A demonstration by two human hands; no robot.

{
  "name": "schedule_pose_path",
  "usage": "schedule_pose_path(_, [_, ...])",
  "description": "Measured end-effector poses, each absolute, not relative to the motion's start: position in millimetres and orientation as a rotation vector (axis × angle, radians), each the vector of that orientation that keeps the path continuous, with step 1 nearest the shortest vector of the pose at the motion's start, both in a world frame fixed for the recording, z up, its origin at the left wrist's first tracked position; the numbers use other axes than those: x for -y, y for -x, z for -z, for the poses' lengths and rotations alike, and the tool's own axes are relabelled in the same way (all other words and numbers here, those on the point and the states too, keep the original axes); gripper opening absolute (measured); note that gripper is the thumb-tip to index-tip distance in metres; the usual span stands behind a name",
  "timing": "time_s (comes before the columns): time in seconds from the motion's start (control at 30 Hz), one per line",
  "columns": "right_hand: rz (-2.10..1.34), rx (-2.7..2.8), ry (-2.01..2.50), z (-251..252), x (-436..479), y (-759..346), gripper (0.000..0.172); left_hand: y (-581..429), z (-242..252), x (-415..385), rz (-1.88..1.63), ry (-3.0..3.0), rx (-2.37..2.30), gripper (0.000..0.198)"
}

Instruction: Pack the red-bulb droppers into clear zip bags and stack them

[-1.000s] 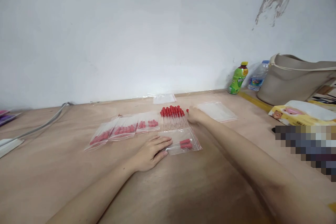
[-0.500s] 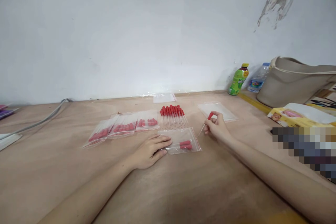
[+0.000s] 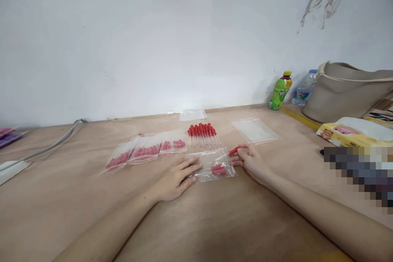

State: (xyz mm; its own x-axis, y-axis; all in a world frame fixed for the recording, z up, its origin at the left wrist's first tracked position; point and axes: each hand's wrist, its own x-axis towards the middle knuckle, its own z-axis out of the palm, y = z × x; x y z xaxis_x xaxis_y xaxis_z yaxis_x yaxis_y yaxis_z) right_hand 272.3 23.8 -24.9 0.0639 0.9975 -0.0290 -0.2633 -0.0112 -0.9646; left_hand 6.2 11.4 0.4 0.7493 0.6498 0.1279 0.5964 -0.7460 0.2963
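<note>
Now pinches a red-topped dropper [image 3: 233, 150] in the right hand [image 3: 250, 159], right at the mouth of the clear bag [image 3: 205, 158], after holding it apart from that bag's right edge half a second ago. Points the thin stem leftward across the mouth, seemingly inside, apparently making a third beside the two droppers [image 3: 218, 169] already within the bag. Keeps the left hand [image 3: 178, 177] flat on the bag's left end, unclenched. Leaves loose droppers [image 3: 202, 131] just behind the bag, filled bags [image 3: 146, 150] to its left.

Bare hands [image 3: 178, 175], bare forearms [image 3: 118, 223], small spot [image 3: 144, 197] on the left
</note>
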Motion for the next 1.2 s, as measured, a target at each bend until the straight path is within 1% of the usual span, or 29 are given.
schedule_pose_path(0.1, [-1.253, 1.182, 1.144, 28.5, -26.8, -280.2, 0.022, -6.1, -0.9, -11.3, -0.329, -2.712, -0.97, 0.04])
schedule_pose_path(0.27, [-1.243, 1.356, 1.213, 25.7, -32.3, -292.2, 0.029, -6.3, -1.9, -11.5, -0.336, -2.729, -0.958, 0.041])
schedule_pose_path(0.37, [-1.207, 1.486, 1.283, 22.5, -33.4, -298.9, 0.026, -5.9, -1.8, -11.1, -0.336, -2.738, -0.958, 0.041])
schedule_pose_path(0.5, [-1.088, 1.7, 1.298, 22.6, -34.5, -302.9, 0.022, -6.6, -2.1, -11.2, -0.329, -2.747, -0.97, 0.04])
schedule_pose_path(0.6, [-0.92, 1.818, 1.227, 27.3, -37.8, -297.0, 0.02, -8.3, -2.1, -12.2, -0.326, -2.751, -0.968, 0.04])
schedule_pose_path(0.77, [-0.668, 1.81, 1.21, 36.9, -42.5, -278.7, 0.017, -9.5, -0.9, -13.3, -0.327, -2.757, -0.971, 0.04])
schedule_pose_path(0.93, [-0.696, 1.877, 1.171, 32.7, -42.9, -277.7, 0.015, -8.9, -2.5, -11.9, -0.312, -2.741, -0.998, 0.041])
schedule_pose_path(1.07, [-0.73, 1.684, 1.439, 24.9, -59.5, -290.2, 0.017, -9.3, -2.8, -12.9, -0.298, -2.737, -1.0, 0.041])
schedule_pose_path(1.2, [-0.575, 1.695, 1.672, 17.7, -91.1, -288.6, 0.021, -9.3, -0.5, -14.3, -0.284, -2.753, -0.993, 0.042])
